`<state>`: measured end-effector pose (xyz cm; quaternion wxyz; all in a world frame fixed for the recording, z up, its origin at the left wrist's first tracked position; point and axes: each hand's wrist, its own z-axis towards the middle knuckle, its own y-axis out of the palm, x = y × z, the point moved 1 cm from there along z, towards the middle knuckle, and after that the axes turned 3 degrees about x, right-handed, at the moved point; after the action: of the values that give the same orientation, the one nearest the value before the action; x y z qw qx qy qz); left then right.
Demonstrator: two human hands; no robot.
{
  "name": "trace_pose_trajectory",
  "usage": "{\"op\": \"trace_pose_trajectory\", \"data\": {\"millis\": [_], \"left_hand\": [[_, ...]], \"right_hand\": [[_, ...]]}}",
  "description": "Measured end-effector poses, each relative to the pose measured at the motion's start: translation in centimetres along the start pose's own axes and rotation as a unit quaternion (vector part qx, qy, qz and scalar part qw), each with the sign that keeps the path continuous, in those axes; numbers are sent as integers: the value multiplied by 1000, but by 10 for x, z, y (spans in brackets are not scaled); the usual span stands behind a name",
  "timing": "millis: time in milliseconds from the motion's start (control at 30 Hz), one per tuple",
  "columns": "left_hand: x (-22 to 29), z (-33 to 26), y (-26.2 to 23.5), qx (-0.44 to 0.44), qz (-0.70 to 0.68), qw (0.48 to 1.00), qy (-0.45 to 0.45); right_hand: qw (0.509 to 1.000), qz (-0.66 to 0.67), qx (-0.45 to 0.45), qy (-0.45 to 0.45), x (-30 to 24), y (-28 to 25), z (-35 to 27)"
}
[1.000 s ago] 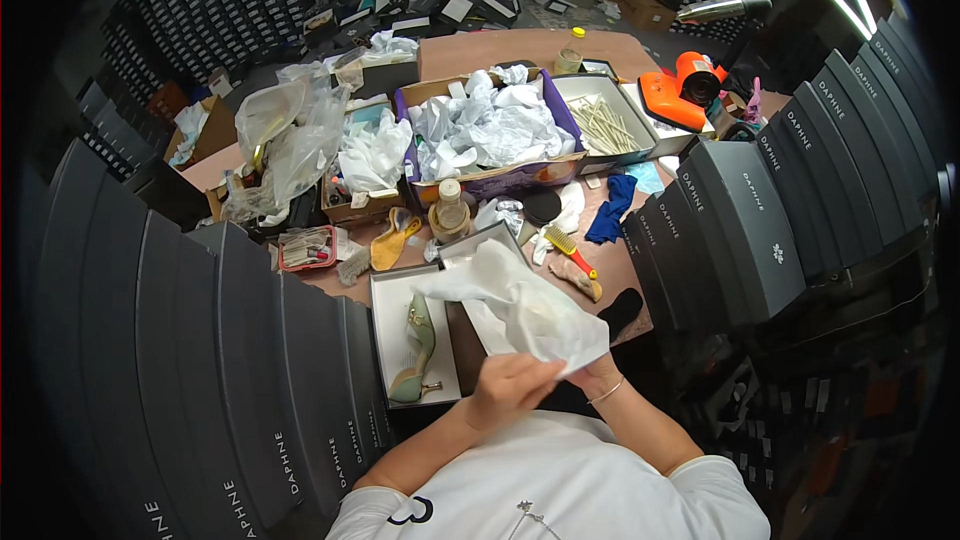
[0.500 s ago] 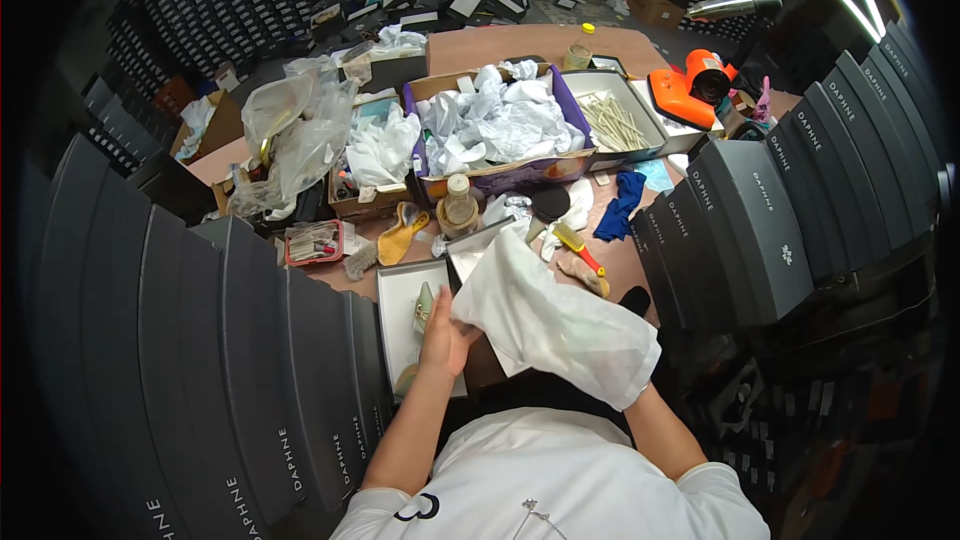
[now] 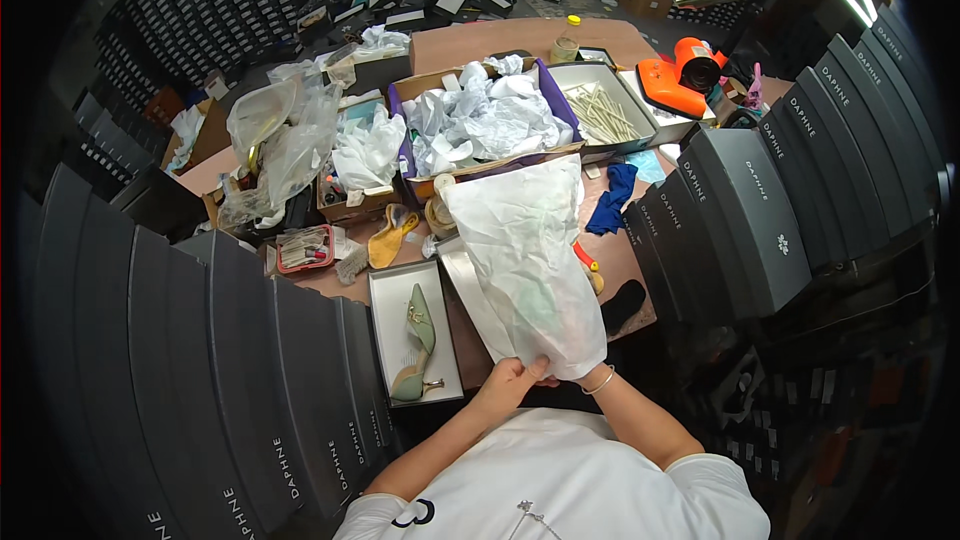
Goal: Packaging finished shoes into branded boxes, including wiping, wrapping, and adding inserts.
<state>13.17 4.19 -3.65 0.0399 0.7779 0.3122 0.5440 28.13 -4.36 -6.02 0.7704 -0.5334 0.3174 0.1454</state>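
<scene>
A white, slightly see-through dust bag stretches away from me over the table, with a faint greenish shape showing through it. My left hand is closed on its near edge, thumb on top. Beside it my right hand, below a bracelet-like band on the wrist, goes in or under the bag; its fingers are hidden. To the left, an open shoebox with a white inside holds one pale green heeled shoe lying on its side. A white lid or box part lies partly under the bag.
Dark shoebox stacks rise at left and right. Behind the bag stand a purple-edged carton of crumpled paper, a box of white sticks and an orange tool. A yellow-handled brush and blue cloth lie nearer.
My left hand has moved from beside the open shoebox to the bag's near edge. The bag has swung upright and away from me, uncovering the right wrist. The green shoe is now in full view.
</scene>
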Motion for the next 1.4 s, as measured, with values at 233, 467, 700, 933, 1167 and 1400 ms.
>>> {"op": "trace_pose_trajectory", "data": {"millis": [233,467,700,933,1167,1400], "left_hand": [[15,-10,1,-198,379,904,-26],[14,30,-41,149,-409,900,20],[46,34,-48,300,-277,884,228],[-5,41,15,-56,147,986,61],[-69,164,-77,29,740,668,72],[-63,135,-79,-82,762,636,92]], "right_hand": [[994,99,17,34,0,6,14],[985,169,10,24,-28,30,26],[472,799,-153,340,-44,6,-16],[773,489,207,347,-12,-43,-28],[751,479,247,381,27,-78,-48],[754,490,215,381,36,-71,-31]]}}
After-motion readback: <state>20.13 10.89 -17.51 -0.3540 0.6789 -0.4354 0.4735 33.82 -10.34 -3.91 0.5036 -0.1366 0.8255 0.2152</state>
